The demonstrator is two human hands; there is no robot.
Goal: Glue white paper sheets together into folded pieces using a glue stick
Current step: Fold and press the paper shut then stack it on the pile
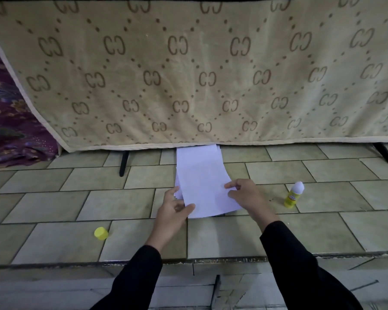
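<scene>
A white paper sheet (205, 189) is lifted and curved above a stack of white sheets (197, 154) on the tiled floor. My left hand (174, 209) pinches the sheet's near left corner. My right hand (244, 193) grips its right edge between thumb and fingers. An uncapped yellow glue stick (293, 194) with its white tip showing stands upright on the floor, to the right of my right hand. Its yellow cap (101, 233) lies on the floor to the left of my left arm.
A beige patterned blanket (188, 74) hangs over a frame with black legs (123, 163) just behind the stack. Purple patterned fabric (9, 121) lies at the far left. A step edge (188, 261) runs across the floor near me.
</scene>
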